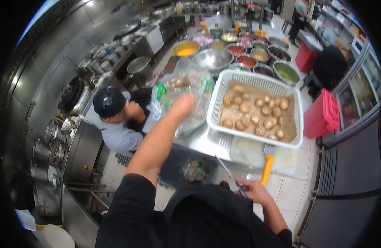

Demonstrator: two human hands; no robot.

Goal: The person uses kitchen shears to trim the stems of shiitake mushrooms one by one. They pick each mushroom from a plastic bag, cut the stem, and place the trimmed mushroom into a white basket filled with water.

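My left hand [185, 104] reaches over the clear plastic bags [196, 83] on the metal table; its fingers are blurred, so whether it grips anything cannot be told. Brown mushrooms [178, 81] show through the plastic beyond it. Low on the right, my right hand [254, 189] holds a narrow-bladed knife [225, 167], its tip pointing up and left. A white perforated plastic basket [255, 139] lined with brown cardboard stands right of the bags, with several mushrooms [244, 107] spread in it.
A cutting board [246, 152] and a yellow-handled tool [267, 169] lie at the table's near edge. Metal bowls and pots [212, 59] of chopped food crowd the far side. A seated person in a black cap [109, 101] is at the left. A red lidded bin [321, 114] stands right.
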